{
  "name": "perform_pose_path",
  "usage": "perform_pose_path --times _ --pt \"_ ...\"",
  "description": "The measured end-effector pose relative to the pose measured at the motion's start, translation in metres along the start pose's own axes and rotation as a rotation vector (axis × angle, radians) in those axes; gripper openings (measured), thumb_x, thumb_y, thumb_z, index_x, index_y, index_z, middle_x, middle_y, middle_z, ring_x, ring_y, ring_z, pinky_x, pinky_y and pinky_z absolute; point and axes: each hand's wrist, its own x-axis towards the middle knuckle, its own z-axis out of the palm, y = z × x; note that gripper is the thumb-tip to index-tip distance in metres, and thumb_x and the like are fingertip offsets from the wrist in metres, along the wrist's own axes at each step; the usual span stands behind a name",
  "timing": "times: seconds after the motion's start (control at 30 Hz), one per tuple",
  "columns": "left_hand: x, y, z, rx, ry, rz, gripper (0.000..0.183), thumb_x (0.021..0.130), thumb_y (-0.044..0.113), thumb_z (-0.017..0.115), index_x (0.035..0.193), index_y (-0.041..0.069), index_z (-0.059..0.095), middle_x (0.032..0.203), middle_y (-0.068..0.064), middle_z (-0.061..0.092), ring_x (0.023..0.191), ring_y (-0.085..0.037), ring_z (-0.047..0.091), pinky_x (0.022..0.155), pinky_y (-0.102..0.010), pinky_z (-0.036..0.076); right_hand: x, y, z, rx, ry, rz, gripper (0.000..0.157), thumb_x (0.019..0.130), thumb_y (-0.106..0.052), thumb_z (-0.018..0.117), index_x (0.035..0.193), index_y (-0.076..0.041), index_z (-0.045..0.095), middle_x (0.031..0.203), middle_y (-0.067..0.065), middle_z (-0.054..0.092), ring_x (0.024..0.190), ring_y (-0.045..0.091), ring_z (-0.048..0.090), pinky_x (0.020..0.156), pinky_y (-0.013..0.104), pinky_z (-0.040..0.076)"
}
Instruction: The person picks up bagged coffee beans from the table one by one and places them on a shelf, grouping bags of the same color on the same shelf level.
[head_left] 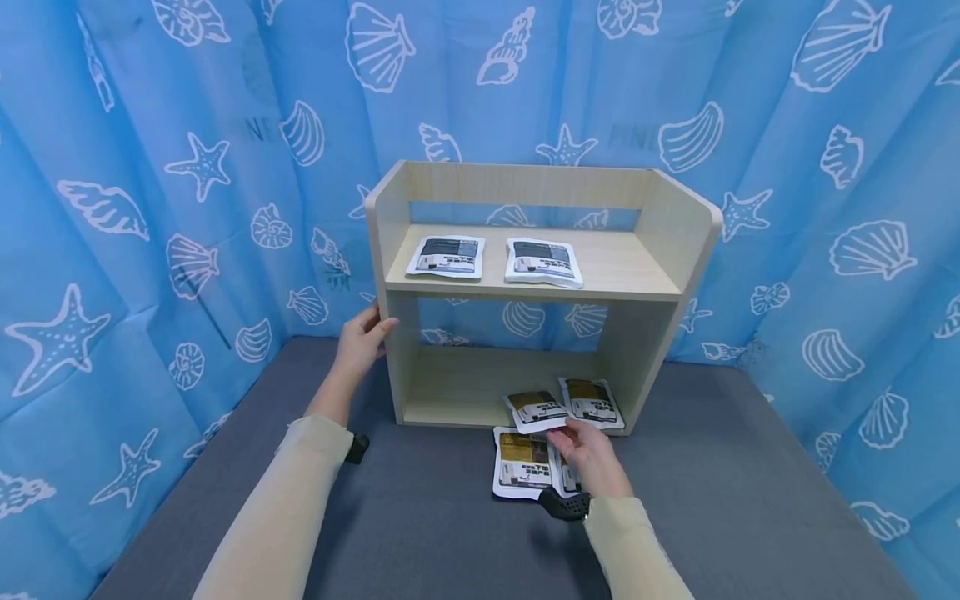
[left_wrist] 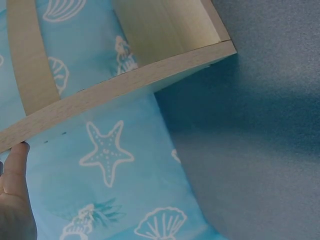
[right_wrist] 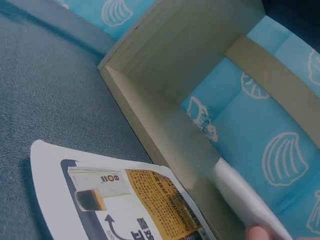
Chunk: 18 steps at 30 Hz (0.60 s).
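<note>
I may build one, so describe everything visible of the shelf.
The shelf looks like pale wood: two side panels with rounded upper corners, an upper and a lower level, and a narrow board across the upper back, with gaps showing the curtain. It stands upright on the grey surface. Two packets lie on the upper level, a brown-labelled packet at the lower level's right end. The left hand touches its left panel. The right hand holds another packet at the lower front edge; contact is unclear.
</note>
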Motion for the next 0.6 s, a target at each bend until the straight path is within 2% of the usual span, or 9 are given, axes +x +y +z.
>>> perform_pose_path --times 0.03,0.13,0.2,0.3,0.47,0.6 --pt "0.0003 -0.0002 -0.0001 0.003 0.001 0.001 0.055 0.103 0.024 0.052 0.153 0.017 0.031 0.151 -0.018 0.037 0.135 -0.035 0.039 0.099 -0.057 0.043 0.0028 -0.0003 0.0030 0.090 0.060 0.022 0.055 0.106 -0.011 0.037 0.153 0.004 0.013 0.143 0.023 0.033 0.130 0.025 0.041 0.100 0.027 0.043" --pt "-0.0004 0.0001 -0.0002 0.008 0.000 0.003 0.055 0.103 0.023 0.051 0.153 0.017 0.030 0.151 -0.018 0.037 0.135 -0.036 0.039 0.098 -0.057 0.043 0.0072 0.0015 0.0055 0.040 0.108 0.016 0.053 0.105 -0.012 0.037 0.151 0.006 0.018 0.133 0.021 0.040 0.118 0.023 0.050 0.098 0.027 0.046" --pt "-0.0005 -0.0003 -0.0004 0.009 -0.002 0.005 0.055 0.103 0.023 0.051 0.153 0.017 0.030 0.151 -0.018 0.037 0.135 -0.036 0.039 0.099 -0.057 0.043 0.0064 0.0030 0.0063 0.028 0.103 0.011 0.052 0.105 -0.012 0.037 0.151 0.006 0.019 0.130 0.019 0.041 0.114 0.018 0.050 0.097 0.024 0.047" --pt "-0.0006 -0.0007 -0.0005 0.007 -0.004 0.009 0.055 0.103 0.022 0.051 0.154 0.016 0.029 0.151 -0.019 0.037 0.135 -0.036 0.039 0.099 -0.057 0.042 0.0055 0.0053 0.0067 0.021 0.065 0.003 0.051 0.106 -0.010 0.036 0.151 0.006 0.018 0.134 0.019 0.039 0.117 0.017 0.048 0.096 0.021 0.046" --pt "-0.0012 -0.0009 -0.0007 0.000 -0.006 0.016 0.055 0.103 0.021 0.050 0.153 0.015 0.030 0.151 -0.019 0.037 0.135 -0.037 0.039 0.100 -0.058 0.041 0.0063 0.0079 0.0076 0.068 0.053 -0.002 0.049 0.104 -0.007 0.043 0.148 0.007 0.026 0.128 0.023 0.044 0.111 0.021 0.053 0.088 0.020 0.051" --pt "-0.0005 -0.0014 -0.0004 0.002 -0.006 0.014 0.055 0.103 0.021 0.051 0.153 0.015 0.030 0.151 -0.019 0.037 0.135 -0.036 0.039 0.099 -0.057 0.042 0.0085 0.0065 0.0117 0.137 0.073 0.012 0.049 0.104 -0.006 0.043 0.148 0.006 0.027 0.133 0.024 0.042 0.116 0.023 0.053 0.088 0.022 0.051"
